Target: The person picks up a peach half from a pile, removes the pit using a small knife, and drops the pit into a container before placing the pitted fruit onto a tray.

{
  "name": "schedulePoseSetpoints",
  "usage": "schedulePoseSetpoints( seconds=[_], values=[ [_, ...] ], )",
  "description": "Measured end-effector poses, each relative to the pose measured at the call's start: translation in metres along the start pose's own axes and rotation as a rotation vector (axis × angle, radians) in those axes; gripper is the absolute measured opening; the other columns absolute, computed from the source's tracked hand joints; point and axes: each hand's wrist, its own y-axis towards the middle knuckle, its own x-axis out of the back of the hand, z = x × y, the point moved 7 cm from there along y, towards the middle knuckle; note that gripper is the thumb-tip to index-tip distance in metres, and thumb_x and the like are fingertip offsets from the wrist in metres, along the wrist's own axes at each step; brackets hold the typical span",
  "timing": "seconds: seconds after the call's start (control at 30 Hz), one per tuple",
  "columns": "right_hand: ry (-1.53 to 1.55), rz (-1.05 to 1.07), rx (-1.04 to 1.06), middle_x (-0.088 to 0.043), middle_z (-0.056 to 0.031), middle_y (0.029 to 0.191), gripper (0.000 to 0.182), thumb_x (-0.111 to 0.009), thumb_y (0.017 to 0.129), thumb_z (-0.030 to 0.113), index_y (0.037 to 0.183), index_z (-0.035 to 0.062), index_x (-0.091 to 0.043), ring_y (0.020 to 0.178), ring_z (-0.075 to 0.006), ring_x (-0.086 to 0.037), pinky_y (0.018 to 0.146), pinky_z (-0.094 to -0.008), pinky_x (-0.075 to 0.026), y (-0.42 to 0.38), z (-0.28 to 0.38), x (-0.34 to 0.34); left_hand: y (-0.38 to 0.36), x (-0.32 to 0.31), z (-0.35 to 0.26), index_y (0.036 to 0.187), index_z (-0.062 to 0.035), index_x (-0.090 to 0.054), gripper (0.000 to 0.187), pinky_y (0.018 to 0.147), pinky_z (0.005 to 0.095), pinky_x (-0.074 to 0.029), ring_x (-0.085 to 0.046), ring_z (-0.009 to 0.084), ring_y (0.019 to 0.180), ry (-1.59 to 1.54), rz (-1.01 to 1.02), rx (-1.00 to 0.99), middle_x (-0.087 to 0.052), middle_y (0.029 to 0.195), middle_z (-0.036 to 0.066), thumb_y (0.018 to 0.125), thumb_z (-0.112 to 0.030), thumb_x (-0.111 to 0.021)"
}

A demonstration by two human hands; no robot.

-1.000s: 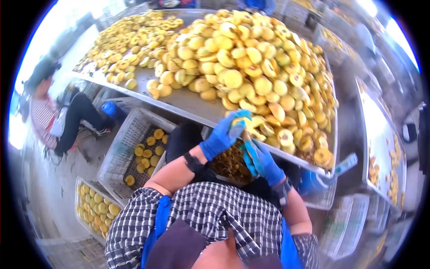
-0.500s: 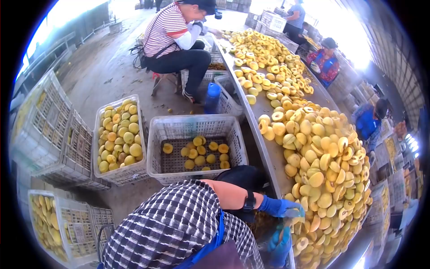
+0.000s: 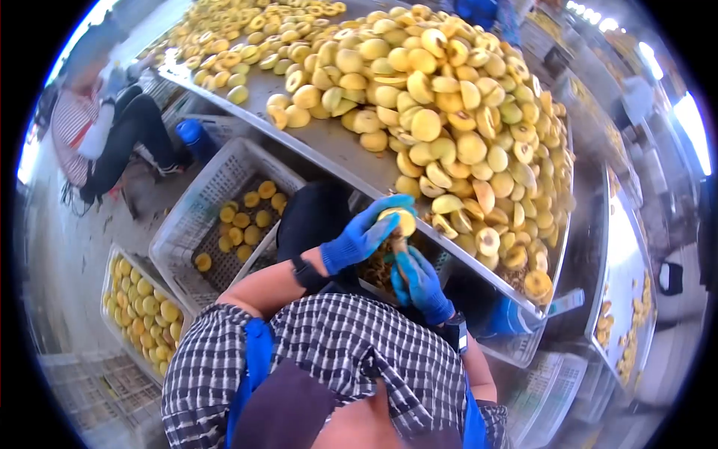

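My left hand (image 3: 362,238), in a blue knitted glove, is closed around a yellow peach half (image 3: 404,222) just off the front edge of the metal table. Below it, my right hand (image 3: 422,286), gloved the same way, grips a short tool with a pale brown handle (image 3: 399,245). The tool's upper end meets the underside of the fruit, and its tip is hidden. Beside both hands, a large heap of peach halves (image 3: 426,126) covers the metal table (image 3: 344,166). Brown scraps (image 3: 378,269) lie beneath my hands.
A plastic crate (image 3: 173,251) holding several peach halves stands left of my knee. Farther left is a crate full of peaches (image 3: 142,310). A blue bottle (image 3: 194,139) and a seated person (image 3: 105,135) are beyond. A blue container (image 3: 516,316) sits at right.
My left hand has come back from the heap with a peach half and now holds it over my lap. My right hand has met it with the tool. My view has swung right and downward.
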Motion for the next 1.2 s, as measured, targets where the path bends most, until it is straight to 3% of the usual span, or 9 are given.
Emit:
schedulePoseSetpoints(
  seconds=[0.23,0.33,0.37,0.5,0.57,0.73,0.87,1.0,1.2],
  values=[
    [-0.030,0.147,-0.031,-0.050,0.0032,0.069,0.028,-0.051,0.107,0.030,0.115,0.0033,-0.057,0.054,-0.0055,-0.045,0.054,-0.0202,-0.041,-0.014,0.006,-0.018,-0.026,0.003,-0.022,0.141,-0.0001,-0.048,0.037,0.106,0.0332,-0.045,-0.058,0.0187,0.120,0.180,0.038,0.090,-0.060,0.130,0.013,0.107,-0.015,-0.048],
    [-0.143,0.193,0.079,-0.049,0.0052,0.073,0.027,-0.051,0.107,0.028,0.116,0.0032,-0.058,0.062,-0.0033,-0.046,0.057,-0.0200,-0.041,-0.015,-0.009,0.004,-0.027,0.059,-0.035,0.133,-0.0003,-0.051,0.030,0.097,0.0340,-0.052,-0.063,0.0202,0.109,0.170,-0.305,0.033,-0.063,0.122,0.012,0.108,-0.015,-0.045],
    [-0.196,0.150,0.044,-0.059,-0.0038,0.074,0.030,-0.052,0.106,0.031,0.117,0.0031,-0.058,0.063,-0.0130,-0.058,0.057,-0.0279,-0.046,-0.016,-0.022,0.023,-0.032,0.094,-0.043,0.133,-0.0022,-0.052,0.028,0.093,0.0337,-0.054,-0.064,0.0213,0.106,0.221,-0.424,-0.006,-0.063,0.122,0.014,0.109,-0.015,-0.044],
    [-1.177,-0.023,0.225,-0.068,-0.0267,0.088,0.044,-0.057,0.099,0.037,0.128,0.0044,-0.056,0.085,-0.0439,-0.067,0.073,-0.0511,-0.052,-0.043,-0.018,0.066,-0.048,0.185,-0.121,0.126,-0.0050,-0.063,0.029,0.094,0.0412,-0.053,-0.066,0.0296,0.105,1.523,-0.456,-0.088,-0.066,0.121,0.016,0.102,-0.021,-0.058],
    [-1.258,-0.064,0.207,-0.069,-0.0260,0.088,0.047,-0.058,0.098,0.038,0.132,0.0052,-0.054,0.086,-0.0429,-0.068,0.076,-0.0498,-0.054,-0.047,-0.018,0.072,-0.055,0.202,-0.132,0.123,-0.0056,-0.066,0.032,0.094,0.0430,-0.052,-0.066,0.0333,0.105,2.155,-0.374,-0.015,-0.068,0.120,0.017,0.098,-0.025,-0.064],
    [-1.225,-0.085,0.278,-0.070,-0.0256,0.093,0.051,-0.062,0.096,0.040,0.135,0.0081,-0.053,0.087,-0.0428,-0.069,0.076,-0.0505,-0.054,-0.034,-0.017,0.068,0.051,0.116,-0.085,0.123,-0.0079,-0.067,0.044,0.094,0.0438,-0.052,-0.066,0.0371,0.109,1.493,-0.196,-0.166,-0.071,0.115,0.018,0.093,-0.041,-0.066],
    [-1.231,-0.042,0.286,-0.070,-0.0251,0.093,0.050,-0.063,0.094,0.039,0.133,0.0091,-0.053,0.087,-0.0428,-0.068,0.075,-0.0506,-0.054,-0.024,-0.026,0.069,0.134,0.080,0.023,0.136,-0.0020,-0.051,0.068,0.094,0.0469,-0.052,-0.066,0.0411,0.109,1.482,-0.026,0.303,-0.069,0.115,0.025,0.088,-0.046,-0.067],
    [-1.179,-0.041,0.337,-0.070,-0.0253,0.097,0.050,-0.066,0.092,0.037,0.131,0.0091,-0.053,0.092,-0.0434,-0.068,0.079,-0.0515,-0.053,-0.039,-0.023,0.071,0.152,0.065,0.072,0.131,0.0098,-0.032,0.075,0.091,0.0488,-0.052,-0.066,0.0467,0.103,1.196,-0.184,0.410,-0.067,0.106,0.033,0.083,-0.038,-0.065],
    [-1.074,-0.015,0.221,-0.070,-0.0258,0.101,0.047,-0.064,0.093,0.036,0.129,0.0066,-0.055,0.097,-0.0428,-0.067,0.084,-0.0499,-0.052,-0.036,-0.028,0.072,0.156,0.112,0.102,0.124,0.0045,-0.050,0.072,0.089,0.0422,-0.052,-0.065,0.0345,0.104,0.795,-0.237,0.234,-0.065,0.113,0.025,0.071,-0.030,-0.085]
  ],
)
